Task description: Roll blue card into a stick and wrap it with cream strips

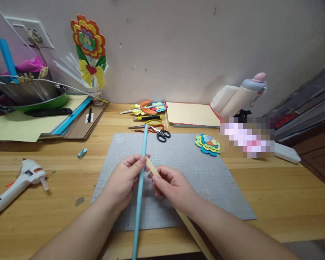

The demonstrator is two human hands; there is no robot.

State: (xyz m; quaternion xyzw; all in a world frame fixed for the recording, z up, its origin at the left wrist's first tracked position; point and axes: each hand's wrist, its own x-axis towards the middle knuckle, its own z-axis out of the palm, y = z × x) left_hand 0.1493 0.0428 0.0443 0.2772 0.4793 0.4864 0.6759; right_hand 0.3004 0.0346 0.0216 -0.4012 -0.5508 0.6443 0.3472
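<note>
My left hand (127, 177) is closed around a long light-blue rolled paper stick (139, 202), which stands nearly upright in view. Its thumb presses near the end of a pale cream paper strip (152, 168) that meets the stick. Just to the right, my right hand (170, 184) pinches the same strip between thumb and fingers. The strip passes beneath this hand and trails down past the lower edge of the picture. Both hands are over the grey cutting mat (206, 195). Whether the strip is stuck to the stick, I cannot tell.
A layered paper flower (208, 145) lies on the mat's right. Black-handled scissors (162, 134) and a yellow-black cutter (147, 118) lie behind. A glue gun (21, 184) rests at left. A finished paper flower (89, 39) stands in a cup; a bottle (245, 94) stands back right.
</note>
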